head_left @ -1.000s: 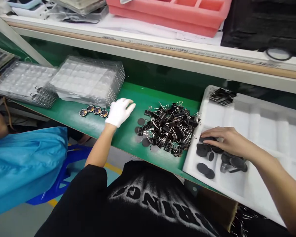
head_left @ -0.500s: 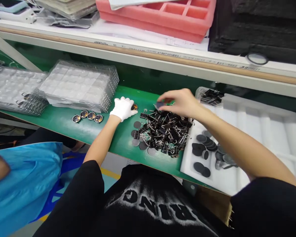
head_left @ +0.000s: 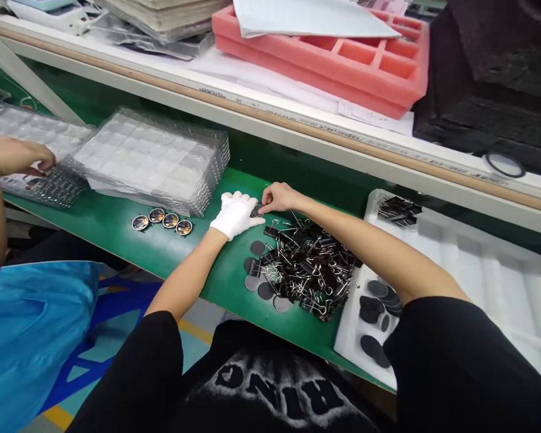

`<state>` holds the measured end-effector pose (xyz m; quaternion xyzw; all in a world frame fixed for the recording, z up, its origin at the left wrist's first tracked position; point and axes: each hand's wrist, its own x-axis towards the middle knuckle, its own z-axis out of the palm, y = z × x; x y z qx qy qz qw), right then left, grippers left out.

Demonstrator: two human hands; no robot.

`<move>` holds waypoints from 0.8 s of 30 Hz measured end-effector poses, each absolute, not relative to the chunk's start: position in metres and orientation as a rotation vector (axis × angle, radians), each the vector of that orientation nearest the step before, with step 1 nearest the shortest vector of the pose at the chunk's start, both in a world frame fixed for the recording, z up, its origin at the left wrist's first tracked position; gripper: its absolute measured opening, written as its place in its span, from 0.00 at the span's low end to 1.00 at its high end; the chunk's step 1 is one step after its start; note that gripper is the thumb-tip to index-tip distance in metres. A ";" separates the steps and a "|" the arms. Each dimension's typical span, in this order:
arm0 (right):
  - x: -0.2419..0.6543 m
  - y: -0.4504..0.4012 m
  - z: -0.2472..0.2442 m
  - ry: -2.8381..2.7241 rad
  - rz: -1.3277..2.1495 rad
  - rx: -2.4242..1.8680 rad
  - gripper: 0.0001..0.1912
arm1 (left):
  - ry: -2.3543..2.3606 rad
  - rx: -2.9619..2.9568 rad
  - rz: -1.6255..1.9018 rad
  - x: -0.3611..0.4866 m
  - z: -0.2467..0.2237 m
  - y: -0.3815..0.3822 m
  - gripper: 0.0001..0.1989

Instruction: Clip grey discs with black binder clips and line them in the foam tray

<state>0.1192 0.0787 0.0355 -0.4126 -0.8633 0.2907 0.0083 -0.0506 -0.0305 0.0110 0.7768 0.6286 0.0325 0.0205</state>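
- Disc (head_left: pixel 255 211): dark, round, at dial centre (12 = far side of bench), between my two hands, just beyond the clip heap.
- My right hand (head_left: pixel 279 198): bare, arm coming in from 4 o'clock; thumb and forefinger pinched on the disc's edge, other fingers curled.
- My left hand (head_left: pixel 235 215): white glove, arm in from 7 o'clock; fingers and thumb spread about the disc's left side. Can't tell whether they grip it or something under it.
- Binder clips (head_left: pixel 315 258): black, silver wire handles, tangled heap at 4 o'clock on green bench top (head_left: pixel 117 222).
- Loose discs (head_left: pixel 258 247): grey and black, 6 o'clock, along the heap's left edge, some partly under clips.
- Round picture pieces (head_left: pixel 170 221): four, short uneven row, 9 o'clock, apart from my glove.
- Clear blister trays (head_left: pixel 153 159): stacked, 10 o'clock.
- Second tray stack (head_left: pixel 63 138): between 9 and 10, co-worker's hand (head_left: pixel 22 157) at it.
- White compartment tray (head_left: pixel 478 270): 3 to 4 o'clock, partly hidden by my right arm; black discs (head_left: pixel 372 310) in its near left, more clips (head_left: pixel 399 210) in its far-left corner.
- Red foam tray (head_left: pixel 306 66): 1 o'clock, on shelf, white sheet (head_left: pixel 306 18) lying across it.
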 end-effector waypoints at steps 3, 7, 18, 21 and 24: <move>0.116 0.078 0.031 -2.680 0.914 -1.333 0.22 | 1.954 2.393 0.102 -0.051 0.011 -0.030 0.26; 0.108 0.073 0.033 -2.643 1.006 -1.431 0.20 | 2.000 2.398 0.198 -0.047 0.018 -0.038 0.26; 0.145 0.103 0.057 -2.582 0.950 -1.868 0.32 | 1.643 2.479 0.269 -0.016 0.012 -0.030 0.17; 0.155 0.103 0.056 -2.556 0.913 -1.852 0.34 | 1.968 2.353 0.379 -0.019 0.013 -0.029 0.20; 0.164 0.102 0.051 -2.615 0.836 -1.516 0.40 | 2.367 2.128 0.435 -0.027 0.016 -0.032 0.23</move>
